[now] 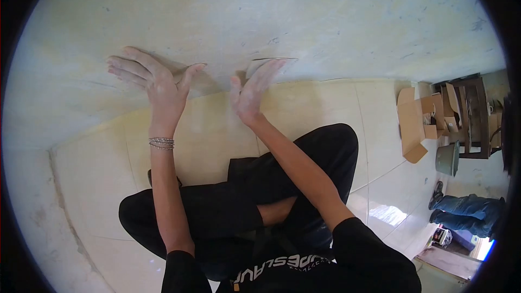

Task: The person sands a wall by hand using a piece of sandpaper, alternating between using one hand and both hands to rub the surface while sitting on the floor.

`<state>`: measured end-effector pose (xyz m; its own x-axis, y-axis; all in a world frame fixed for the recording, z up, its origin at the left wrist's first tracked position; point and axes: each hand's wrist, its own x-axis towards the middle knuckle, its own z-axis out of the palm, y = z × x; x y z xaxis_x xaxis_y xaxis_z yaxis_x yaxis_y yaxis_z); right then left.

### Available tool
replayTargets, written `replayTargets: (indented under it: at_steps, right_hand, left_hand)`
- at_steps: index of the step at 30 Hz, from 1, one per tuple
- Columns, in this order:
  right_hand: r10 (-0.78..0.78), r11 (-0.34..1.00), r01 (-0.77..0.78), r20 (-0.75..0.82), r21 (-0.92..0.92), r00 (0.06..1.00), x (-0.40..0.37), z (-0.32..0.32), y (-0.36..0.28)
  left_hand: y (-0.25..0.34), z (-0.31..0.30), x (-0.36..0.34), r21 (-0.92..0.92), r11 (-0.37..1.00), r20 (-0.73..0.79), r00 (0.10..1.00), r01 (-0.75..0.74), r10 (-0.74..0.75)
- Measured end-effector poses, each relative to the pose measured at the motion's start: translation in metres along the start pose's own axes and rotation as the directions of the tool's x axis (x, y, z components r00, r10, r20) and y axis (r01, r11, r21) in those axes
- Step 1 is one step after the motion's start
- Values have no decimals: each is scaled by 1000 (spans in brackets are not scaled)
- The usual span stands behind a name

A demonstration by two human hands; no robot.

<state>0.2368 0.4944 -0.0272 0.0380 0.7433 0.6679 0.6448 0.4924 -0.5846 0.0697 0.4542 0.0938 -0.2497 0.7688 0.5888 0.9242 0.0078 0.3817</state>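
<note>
My left hand (157,78) lies spread against the pale wall (228,16), its fingers pointing left and the thumb apart, with nothing in it. Whitish dust coats both hands. To its right, my right hand (254,89) presses a thin greyish sheet (261,66) against the wall, low down near the floor. The fingers cover most of that sheet, and its dark upper edge shows beyond the fingertips. A beaded bracelet (161,143) circles my left wrist.
Light floor tiles (320,103) meet the wall beneath my hands. My crossed legs (217,206) are below. At the right are open cardboard boxes (413,127), a grey-green bucket (447,158), a wooden rack (476,119) and another person's legs in jeans (467,210).
</note>
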Motion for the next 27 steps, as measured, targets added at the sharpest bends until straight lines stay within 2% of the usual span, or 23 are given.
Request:
replayTargets:
  at_steps: [1, 7, 10, 12, 14, 16, 17, 19, 21, 24, 27]
  right_hand:
    - [-30, 1000, 30, 48, -5, 998, -2, 2, -1]
    - [-317, 928, 317, 33, -195, 948, 4, 7, 9]
    - [-451, 802, 456, 111, -385, 886, 39, -9, 20]
    - [-418, 834, 374, -22, -405, 908, 67, -28, 19]
    - [-341, 928, 285, -246, -239, 907, 98, -47, 14]
    - [-256, 963, 201, -387, -179, 886, 114, -62, 20]
    - [-118, 990, 70, -465, -120, 878, 112, -61, 23]
    - [161, 983, -181, -585, 26, 795, 100, -53, 38]
    - [339, 932, -357, -512, 65, 789, 72, -41, 49]
    - [233, 968, -246, -480, 37, 846, 60, -27, 31]
    - [-25, 999, 7, -435, -43, 900, 76, -35, 18]
  left_hand:
    - [-2, 3, 0, 13, 1000, -16, 1000, -13, 13]
    - [0, 1, -1, 51, 999, 7, 1000, -1, 1]
    - [-1, 4, -1, 28, 1000, -9, 1000, -9, 10]
    - [-3, 4, 0, 23, 999, -15, 1000, -24, 24]
    - [-3, 3, 0, 25, 999, -17, 999, -39, 39]
    - [-5, 3, -1, 55, 997, -26, 998, -60, 62]
    - [-5, 4, -1, 69, 995, -27, 997, -73, 75]
    - [-6, 4, -1, 47, 997, -29, 997, -64, 66]
    - [-6, 4, 0, 26, 998, -26, 998, -51, 51]
    - [-5, 5, 1, 7, 999, -24, 998, -53, 53]
    - [-7, 5, 1, 19, 997, -39, 997, -71, 71]
